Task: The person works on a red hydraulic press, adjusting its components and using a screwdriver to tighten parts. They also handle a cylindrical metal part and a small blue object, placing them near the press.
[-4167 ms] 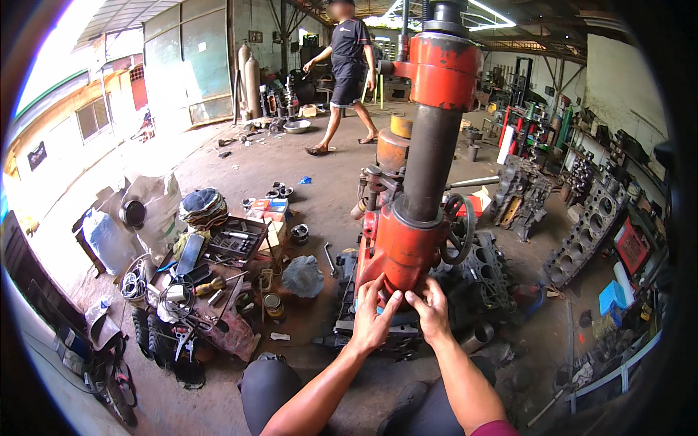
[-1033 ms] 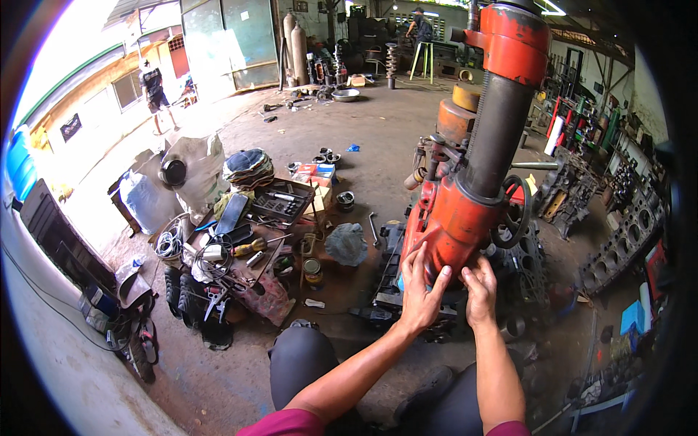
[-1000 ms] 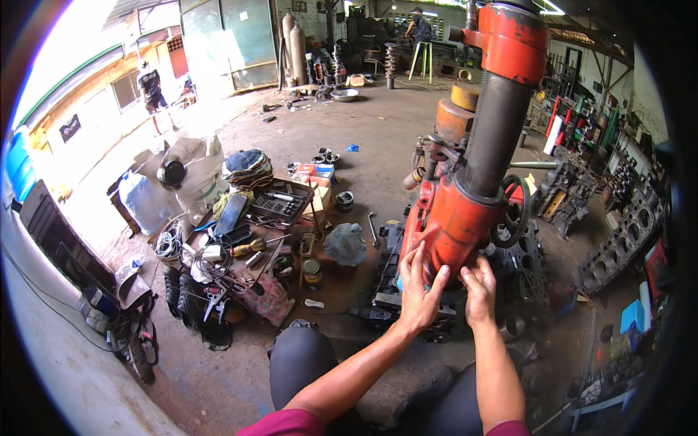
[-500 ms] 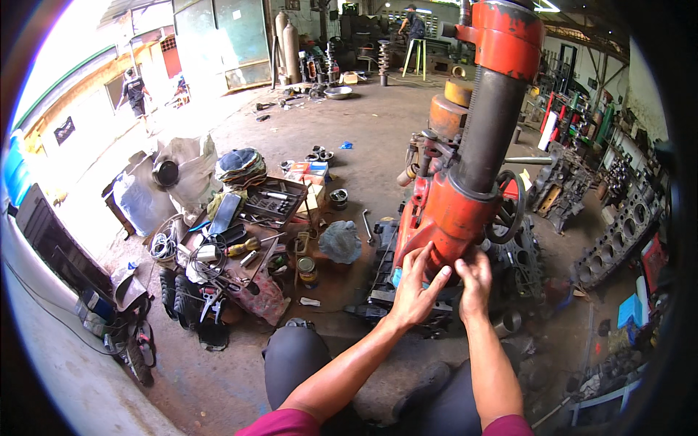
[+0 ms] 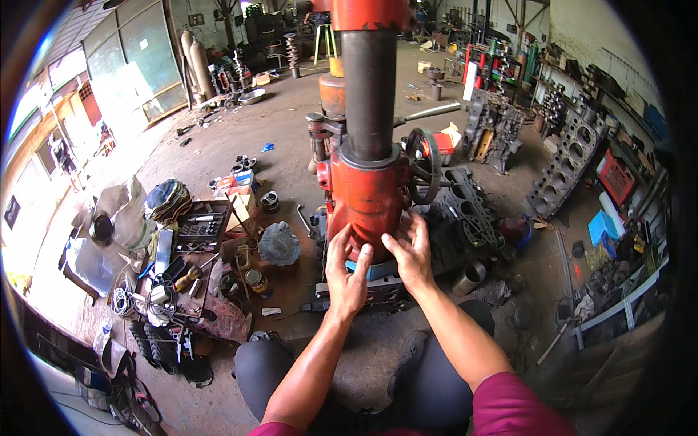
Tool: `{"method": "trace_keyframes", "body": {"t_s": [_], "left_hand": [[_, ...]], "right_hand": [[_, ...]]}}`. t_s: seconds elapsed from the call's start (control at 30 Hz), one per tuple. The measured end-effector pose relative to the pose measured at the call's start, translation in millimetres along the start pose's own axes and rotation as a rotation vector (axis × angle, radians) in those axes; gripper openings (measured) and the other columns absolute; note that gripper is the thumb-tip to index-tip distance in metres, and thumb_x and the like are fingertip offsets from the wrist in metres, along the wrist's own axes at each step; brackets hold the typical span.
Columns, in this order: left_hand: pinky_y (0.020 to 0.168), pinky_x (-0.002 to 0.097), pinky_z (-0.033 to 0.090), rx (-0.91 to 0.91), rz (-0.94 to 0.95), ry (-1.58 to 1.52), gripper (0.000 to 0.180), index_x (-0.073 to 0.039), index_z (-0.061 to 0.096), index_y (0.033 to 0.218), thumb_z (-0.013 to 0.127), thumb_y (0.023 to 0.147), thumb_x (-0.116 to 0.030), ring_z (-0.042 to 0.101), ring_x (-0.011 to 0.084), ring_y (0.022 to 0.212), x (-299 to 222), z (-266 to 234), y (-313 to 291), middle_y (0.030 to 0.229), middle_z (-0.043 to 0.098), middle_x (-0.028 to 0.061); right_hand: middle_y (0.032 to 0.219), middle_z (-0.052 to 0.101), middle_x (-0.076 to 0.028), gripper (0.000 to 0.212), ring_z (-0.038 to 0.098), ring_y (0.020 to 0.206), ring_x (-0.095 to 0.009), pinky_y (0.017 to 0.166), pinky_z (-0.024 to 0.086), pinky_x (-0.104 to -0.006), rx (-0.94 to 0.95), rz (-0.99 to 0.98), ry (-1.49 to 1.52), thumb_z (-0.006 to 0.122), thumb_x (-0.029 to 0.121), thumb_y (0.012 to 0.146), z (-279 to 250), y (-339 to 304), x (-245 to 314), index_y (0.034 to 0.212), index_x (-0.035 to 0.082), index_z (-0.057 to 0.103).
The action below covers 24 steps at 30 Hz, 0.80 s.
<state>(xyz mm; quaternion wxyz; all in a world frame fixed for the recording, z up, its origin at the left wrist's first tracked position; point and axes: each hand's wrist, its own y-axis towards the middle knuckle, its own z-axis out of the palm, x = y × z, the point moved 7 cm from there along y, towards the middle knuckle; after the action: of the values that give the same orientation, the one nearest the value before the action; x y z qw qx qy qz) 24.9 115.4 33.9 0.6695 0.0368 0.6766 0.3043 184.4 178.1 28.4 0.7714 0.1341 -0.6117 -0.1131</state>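
Note:
In front of me stands a red boring machine (image 5: 367,192) with a thick dark upright column (image 5: 369,94) and a black handwheel (image 5: 424,167) on its right side. Its base rests on a dark engine block (image 5: 371,292), largely hidden by the machine and my arms. My left hand (image 5: 347,282) is at the lower left of the red housing, fingers stretched and thumb apart. On the other side my right hand (image 5: 411,256) spreads its fingers along the lower right of the housing. Both hands appear to touch it lightly, though some fingertips are hidden. Neither hand holds a loose thing.
Left lies a tool tray (image 5: 206,221) among cables, rags and bags, with a small can (image 5: 257,280) and a wrench (image 5: 304,220) nearer the machine. A flat cylinder head gasket (image 5: 472,211), a metal sleeve (image 5: 469,278) and engine blocks (image 5: 567,163) are at right.
My view has turned right, so the machine appears farther left and more upright. My hands are slightly farther apart, with the right one higher along the housing's side.

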Motion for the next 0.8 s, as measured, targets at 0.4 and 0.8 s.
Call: {"method": "trace_keyframes", "body": {"t_s": [0.4, 0.8], "left_hand": [[0.105, 0.0393, 0.049, -0.063, -0.022, -0.044, 0.052, 0.001, 0.053, 0.145, 0.069, 0.099, -0.019, 0.06, 0.0232, 0.121, 7, -7, 2, 0.138, 0.055, 0.0139], [0.101, 0.0355, 0.047, 0.027, -0.058, 0.129, 0.062, -0.001, 0.048, 0.151, 0.069, 0.1, -0.029, 0.053, 0.0229, 0.117, 11, 2, -1, 0.134, 0.05, 0.0142]], "right_hand": [[0.13, 0.059, -0.016, 0.067, 0.062, 0.12, -0.024, 0.102, 0.052, -0.0368, 0.169, 0.127, 0.116, 0.08, 0.015, 0.09, 9, 0, -10, 0.143, -0.003, 0.043], [0.136, 0.058, -0.015, 0.062, 0.058, 0.126, -0.021, 0.11, 0.047, -0.0368, 0.09, -0.028, 0.03, 0.073, 0.007, 0.093, 8, 0, 3, 0.146, 0.003, 0.042]]}}
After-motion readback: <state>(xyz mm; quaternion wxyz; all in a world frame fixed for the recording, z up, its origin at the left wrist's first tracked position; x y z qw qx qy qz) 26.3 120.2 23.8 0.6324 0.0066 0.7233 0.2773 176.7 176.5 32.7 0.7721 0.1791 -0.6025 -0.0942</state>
